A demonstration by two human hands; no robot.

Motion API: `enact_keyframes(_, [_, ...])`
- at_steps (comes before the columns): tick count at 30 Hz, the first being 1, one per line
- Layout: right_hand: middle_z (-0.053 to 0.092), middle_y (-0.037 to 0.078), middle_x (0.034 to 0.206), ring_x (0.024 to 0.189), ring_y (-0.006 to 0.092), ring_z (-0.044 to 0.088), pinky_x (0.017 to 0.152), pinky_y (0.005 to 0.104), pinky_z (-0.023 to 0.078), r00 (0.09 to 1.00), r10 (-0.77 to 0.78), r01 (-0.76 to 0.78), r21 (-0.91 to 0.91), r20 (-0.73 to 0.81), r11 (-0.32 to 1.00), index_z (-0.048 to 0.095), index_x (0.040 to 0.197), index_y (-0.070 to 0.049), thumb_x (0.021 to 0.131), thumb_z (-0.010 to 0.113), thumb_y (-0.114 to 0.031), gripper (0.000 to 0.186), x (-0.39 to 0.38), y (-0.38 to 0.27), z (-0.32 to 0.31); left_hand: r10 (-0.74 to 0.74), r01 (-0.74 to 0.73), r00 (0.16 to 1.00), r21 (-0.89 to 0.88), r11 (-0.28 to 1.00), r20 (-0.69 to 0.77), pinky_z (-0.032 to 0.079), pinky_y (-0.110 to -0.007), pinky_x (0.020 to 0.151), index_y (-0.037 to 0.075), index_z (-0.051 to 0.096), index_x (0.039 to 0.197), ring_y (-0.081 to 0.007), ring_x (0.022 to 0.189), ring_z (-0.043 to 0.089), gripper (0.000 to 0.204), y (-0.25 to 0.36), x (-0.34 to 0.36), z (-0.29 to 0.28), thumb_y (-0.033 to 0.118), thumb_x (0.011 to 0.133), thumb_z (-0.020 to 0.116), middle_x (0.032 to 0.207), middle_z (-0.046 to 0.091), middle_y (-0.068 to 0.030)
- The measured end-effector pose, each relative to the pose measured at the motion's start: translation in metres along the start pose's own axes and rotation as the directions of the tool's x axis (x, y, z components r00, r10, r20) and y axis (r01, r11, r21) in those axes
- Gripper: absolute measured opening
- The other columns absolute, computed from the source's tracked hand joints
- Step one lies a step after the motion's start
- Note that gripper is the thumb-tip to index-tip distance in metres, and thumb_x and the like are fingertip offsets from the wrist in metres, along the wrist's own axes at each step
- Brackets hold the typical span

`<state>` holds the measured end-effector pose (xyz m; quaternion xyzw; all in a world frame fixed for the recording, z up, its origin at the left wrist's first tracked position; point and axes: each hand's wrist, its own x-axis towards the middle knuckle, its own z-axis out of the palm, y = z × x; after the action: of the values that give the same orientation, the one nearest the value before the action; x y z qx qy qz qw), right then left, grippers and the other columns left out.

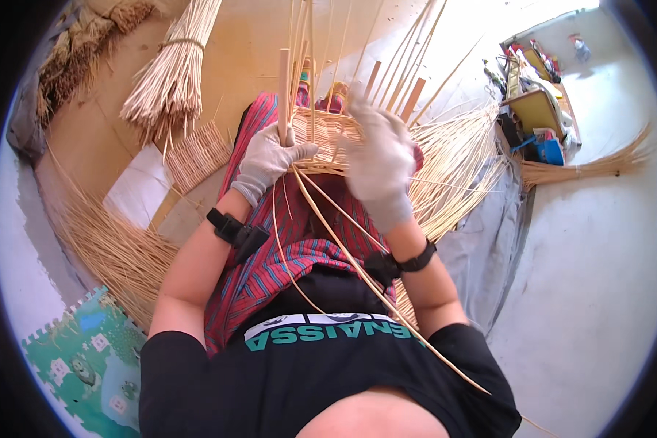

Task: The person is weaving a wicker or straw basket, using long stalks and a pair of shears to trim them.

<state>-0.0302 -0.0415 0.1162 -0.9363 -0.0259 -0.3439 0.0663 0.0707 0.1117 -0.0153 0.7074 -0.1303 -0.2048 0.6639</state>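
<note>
A partly woven wicker basket (320, 128) sits at my lap, with thin upright stakes and flat wooden slats rising from it. My left hand (270, 157), in a pale work glove, grips its near left corner. The thumb lies on the woven edge, beside a tall wooden slat (284, 87). My right hand (379, 157), gloved too, is raised over the basket's right side. Motion smears its fingers, so whether they hold a strand cannot be made out. Long loose wicker strands (336, 237) trail from the near edge across my lap and chest.
A tied wicker bundle (171, 80) and a flat woven panel (197, 157) lie at the left. Loose wicker (117, 248) spreads nearer me; another pile (452, 168) is right of the basket. A green play mat (87, 365) lies lower left. A cluttered shelf (540, 109) stands far right.
</note>
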Motion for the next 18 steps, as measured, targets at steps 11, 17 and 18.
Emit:
enact_keyframes(11, [0.062,0.015,0.115,0.104,0.0346,0.064,0.085,0.0442,0.055,0.895,0.147,-0.216,0.122,0.420,0.969,0.059,0.143,-0.011,0.091,0.062,-0.009,0.052,-0.044,0.000,0.030,0.035,-0.038,0.994,-0.023,0.999,-0.107,0.041,-0.027,0.058,0.011,0.056,0.075,-0.0065,0.062,0.042,0.044,-0.007,-0.002,0.009,0.035,0.079,0.093,0.067,0.051,0.0061])
enact_keyframes(17, [0.062,0.015,0.126,0.099,0.0356,0.068,0.085,0.0450,0.056,0.960,0.023,-0.057,0.116,0.280,0.992,0.055,0.147,-0.011,0.093,0.061,-0.011,0.054,-0.046,0.005,0.033,0.012,-0.019,0.998,-0.103,0.994,-0.065,0.040,-0.025,0.059,0.012,0.055,0.074,-0.0054,0.064,0.042,0.041,-0.001,0.001,0.008,0.028,0.081,0.091,0.069,0.050,0.0074])
enact_keyframes(18, [0.062,0.016,0.127,0.097,0.0358,0.069,0.084,0.0458,0.057,0.962,0.002,-0.041,0.136,0.273,0.990,0.052,0.150,-0.012,0.093,0.060,-0.011,0.057,-0.047,0.005,0.034,0.005,-0.011,0.998,-0.098,0.995,-0.066,0.038,-0.024,0.060,0.014,0.053,0.074,-0.0049,0.065,0.041,0.039,0.002,0.000,0.009,0.023,0.084,0.090,0.070,0.048,0.0083])
